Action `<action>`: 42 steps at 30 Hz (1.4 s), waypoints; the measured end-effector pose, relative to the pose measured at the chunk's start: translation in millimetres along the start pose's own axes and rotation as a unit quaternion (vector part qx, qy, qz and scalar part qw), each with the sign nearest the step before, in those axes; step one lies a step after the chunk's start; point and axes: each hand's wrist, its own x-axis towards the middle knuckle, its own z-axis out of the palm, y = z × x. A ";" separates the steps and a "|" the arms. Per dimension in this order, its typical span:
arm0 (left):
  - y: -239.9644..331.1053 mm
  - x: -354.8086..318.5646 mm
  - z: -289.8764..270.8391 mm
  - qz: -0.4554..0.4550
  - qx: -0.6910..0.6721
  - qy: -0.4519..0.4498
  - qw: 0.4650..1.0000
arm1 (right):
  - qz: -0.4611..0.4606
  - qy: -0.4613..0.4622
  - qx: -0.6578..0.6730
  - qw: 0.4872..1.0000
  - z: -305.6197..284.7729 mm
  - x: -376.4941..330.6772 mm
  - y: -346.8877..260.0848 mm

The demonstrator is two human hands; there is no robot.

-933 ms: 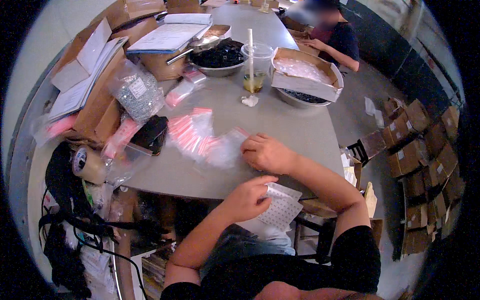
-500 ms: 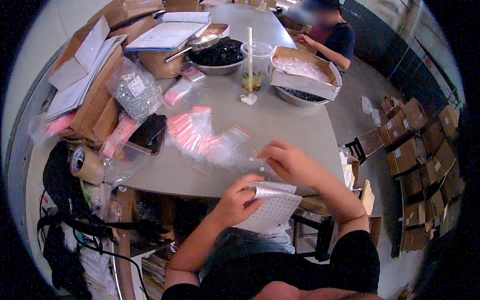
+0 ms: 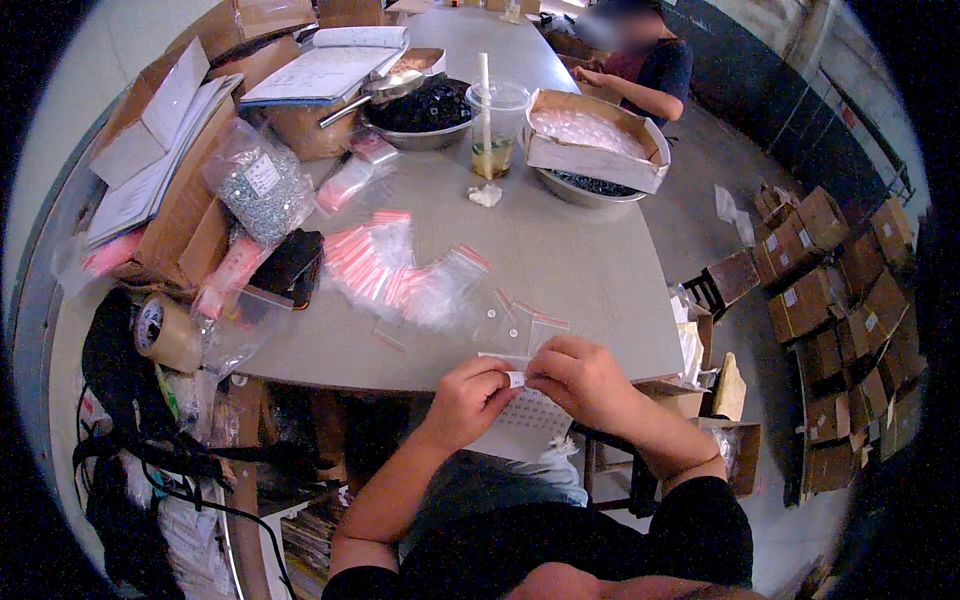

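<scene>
Right hand (image 3: 580,378) has moved in beside left hand (image 3: 464,403); both pinch sheet (image 3: 522,424). Likely light, bendy; hold by edges.

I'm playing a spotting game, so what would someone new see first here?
Probably the fan of clear bags with pinkish-red edges, spread on the grey table beyond the left hand. Next, the right hand beside it, at a white printed sheet by the table's near edge. Farther back, a clear cup with a tall straw.

The sheet (image 3: 522,425) is matt paper, the bags (image 3: 372,262) smooth glossy plastic, a bowl (image 3: 425,141) shiny metal, the tabletop (image 3: 575,262) smooth.
</scene>
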 end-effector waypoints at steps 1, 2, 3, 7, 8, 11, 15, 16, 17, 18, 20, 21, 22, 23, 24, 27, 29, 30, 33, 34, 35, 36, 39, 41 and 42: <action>0.2 0.1 -0.1 0.001 0.002 -0.002 1.000 | 0.001 -0.008 0.000 1.000 0.4 -1.7 0.4; 0.1 -0.1 0.7 -0.002 -0.002 -0.004 1.000 | 0.002 -0.005 -0.001 1.000 1.1 -4.0 0.6; -0.1 -0.2 1.4 -0.004 -0.005 -0.006 1.000 | 0.004 -0.002 -0.003 1.000 1.8 -6.3 0.6; 1.6 -0.2 1.5 -0.029 -0.001 -0.027 0.999 | 0.026 -0.018 0.014 0.999 2.0 -15.0 0.4; 0.3 -1.3 1.8 -0.022 0.000 -0.025 0.999 | 0.027 -0.034 0.056 0.997 -1.4 -15.6 2.7; -7.6 -5.3 3.4 0.008 0.000 -0.033 0.999 | 0.098 -0.054 0.156 0.981 -17.6 -9.2 17.8; -10.6 -5.8 2.4 0.045 -0.018 -0.068 0.997 | 0.213 -0.069 0.119 0.967 -25.5 19.3 41.2; -10.1 -6.0 1.7 0.045 -0.019 -0.069 0.996 | 0.198 -0.091 0.087 0.972 -21.3 25.3 45.0; -8.7 -5.1 0.2 0.052 -0.021 -0.064 0.996 | 0.162 -0.082 0.064 0.981 -11.7 26.9 50.6; -7.2 -3.2 -1.0 0.060 -0.022 -0.059 0.996 | 0.126 -0.072 0.041 0.989 0.9 27.4 58.9; -6.9 -2.0 -1.9 0.064 -0.023 -0.057 0.996 | 0.091 -0.065 0.007 0.994 7.9 29.5 61.8; -7.1 -2.4 -2.1 0.062 -0.024 -0.059 0.996 | 0.095 -0.067 -0.004 0.993 7.5 31.0 59.9; -7.5 -2.7 -2.3 0.059 -0.025 -0.063 0.996 | 0.098 -0.070 -0.015 0.993 6.6 32.5 57.7; -7.8 -2.9 -1.8 0.058 -0.027 -0.062 0.996 | 0.122 -0.079 -0.030 0.989 2.8 34.7 55.2; -8.3 -3.1 -1.2 0.056 -0.030 -0.062 0.996 | 0.146 -0.088 -0.045 0.984 -2.8 38.4 52.7; -7.0 -2.1 -1.3 0.048 -0.038 -0.065 0.996 | 0.176 -0.149 -0.046 0.972 -8.7 49.7 54.0; -7.0 -1.5 -1.4 0.048 -0.040 -0.066 0.996 | 0.169 -0.173 -0.034 0.970 -1.5 53.7 55.2; -8.1 -1.4 -0.8 0.053 -0.039 -0.066 0.996 | 0.159 -0.171 -0.029 0.972 8.0 54.8 57.9; -7.5 -1.7 -1.9 0.043 -0.039 -0.072 0.996 | 0.169 -0.167 -0.042 0.971 17.5 61.2 55.2; -7.3 -1.9 -2.7 0.037 -0.040 -0.075 0.996 | 0.179 -0.166 -0.052 0.968 19.0 63.4 54.2; -7.2 -2.2 -2.5 0.039 -0.039 -0.072 0.996 | 0.168 -0.147 -0.061 0.973 17.3 62.8 55.6; -7.2 -2.5 -2.2 0.041 -0.037 -0.068 0.996 | 0.158 -0.128 -0.070 0.977 13.4 60.8 59.1; -7.5 -2.2 -0.9 0.043 -0.039 -0.064 0.996 | 0.118 -0.136 -0.096 0.979 9.2 63.1 70.0; -7.4 -1.6 -0.2 0.042 -0.043 -0.064 0.996 | 0.091 -0.153 -0.082 0.981 12.2 68.3 78.9; -7.4 -1.6 -0.2 0.041 -0.047 -0.064 0.996 | 0.079 -0.155 -0.060 0.983 17.1 72.8 81.8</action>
